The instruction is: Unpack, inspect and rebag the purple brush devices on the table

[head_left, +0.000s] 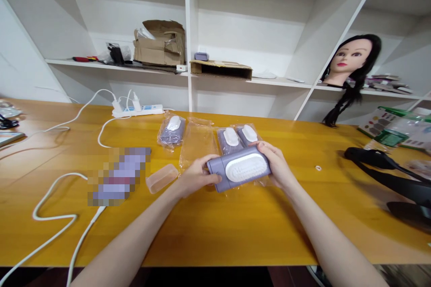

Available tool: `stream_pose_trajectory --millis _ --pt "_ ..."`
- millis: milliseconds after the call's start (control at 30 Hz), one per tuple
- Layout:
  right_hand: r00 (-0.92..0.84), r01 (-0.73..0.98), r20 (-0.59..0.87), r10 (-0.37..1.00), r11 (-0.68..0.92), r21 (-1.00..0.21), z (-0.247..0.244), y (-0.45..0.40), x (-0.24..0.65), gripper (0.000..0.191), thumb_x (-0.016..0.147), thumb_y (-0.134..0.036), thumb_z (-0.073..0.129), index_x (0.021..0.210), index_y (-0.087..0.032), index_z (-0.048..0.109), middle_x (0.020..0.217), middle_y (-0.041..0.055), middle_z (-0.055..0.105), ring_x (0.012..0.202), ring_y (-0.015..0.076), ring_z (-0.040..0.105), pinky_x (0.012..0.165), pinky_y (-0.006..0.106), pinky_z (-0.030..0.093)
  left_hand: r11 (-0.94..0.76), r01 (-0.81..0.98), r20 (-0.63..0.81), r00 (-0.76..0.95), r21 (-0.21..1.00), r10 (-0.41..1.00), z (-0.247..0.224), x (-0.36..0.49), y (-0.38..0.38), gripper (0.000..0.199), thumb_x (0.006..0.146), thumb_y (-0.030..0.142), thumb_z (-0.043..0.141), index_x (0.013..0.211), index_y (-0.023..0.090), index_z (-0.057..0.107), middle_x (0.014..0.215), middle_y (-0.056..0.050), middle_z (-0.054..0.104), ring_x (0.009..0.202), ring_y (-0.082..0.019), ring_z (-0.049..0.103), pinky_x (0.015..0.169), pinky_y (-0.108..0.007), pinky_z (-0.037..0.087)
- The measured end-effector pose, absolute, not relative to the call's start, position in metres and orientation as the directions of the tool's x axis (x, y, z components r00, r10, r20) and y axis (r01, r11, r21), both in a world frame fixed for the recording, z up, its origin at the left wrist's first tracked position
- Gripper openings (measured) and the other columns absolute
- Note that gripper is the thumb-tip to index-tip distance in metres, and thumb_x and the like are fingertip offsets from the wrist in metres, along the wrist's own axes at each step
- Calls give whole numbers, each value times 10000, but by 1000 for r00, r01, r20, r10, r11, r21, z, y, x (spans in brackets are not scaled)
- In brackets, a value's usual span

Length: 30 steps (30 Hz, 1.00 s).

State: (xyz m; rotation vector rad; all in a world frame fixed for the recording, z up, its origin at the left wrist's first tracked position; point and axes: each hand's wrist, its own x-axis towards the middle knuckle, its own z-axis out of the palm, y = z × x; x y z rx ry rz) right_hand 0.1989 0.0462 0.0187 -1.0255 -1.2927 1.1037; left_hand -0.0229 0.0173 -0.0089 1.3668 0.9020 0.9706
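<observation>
Both of my hands hold a purple box-shaped device (240, 171) with a white oval, bumpy pad facing up. My left hand (198, 175) grips its left end, with the thumb on top near a small round spot. Around the right end are the fingers of my right hand (274, 163). Just behind it lie two similar purple devices (229, 139) in clear plastic, partly hidden by the held one. Another wrapped device (172, 130) lies further left, beside a flat clear plastic bag (198, 141). A translucent pinkish tray (162, 178) rests near my left wrist.
A blurred-out purple object (121, 177) with a white cable lies left. Behind stands a power strip (138, 110). A small white ring (318, 168), a black headband-like item (387, 175) and a plastic bottle (392, 132) are right. Shelves hold cardboard boxes (160, 45) and a mannequin head (350, 58).
</observation>
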Motion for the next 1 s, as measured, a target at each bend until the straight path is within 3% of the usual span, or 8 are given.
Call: stream_pose_trajectory --millis 200,433,1000 --pt "-72 -20 165 984 164 -986 15 49 202 267 689 -436 671 743 -174 687 627 -7 582 556 126 469 508 236 323 -37 43 17 402 998 915 -16 -22 19 434 594 187 699 1021 175 629 842 -16 638 737 -164 569 627 -263 428" --pt "-100 -20 128 987 127 -992 10 55 205 295 711 -447 650 784 -165 690 685 22 630 610 154 531 545 249 378 8 -50 13 397 999 918 -23 -17 20 437 564 168 716 995 180 643 761 12 626 684 -141 555 614 -244 421" --pt "-85 -102 49 995 40 -994 3 60 205 288 709 -430 682 758 -146 690 685 36 659 610 152 564 553 243 408 -40 39 24 356 998 934 -24 -16 19 388 598 176 697 980 186 632 815 10 639 768 -166 569 681 -260 425"
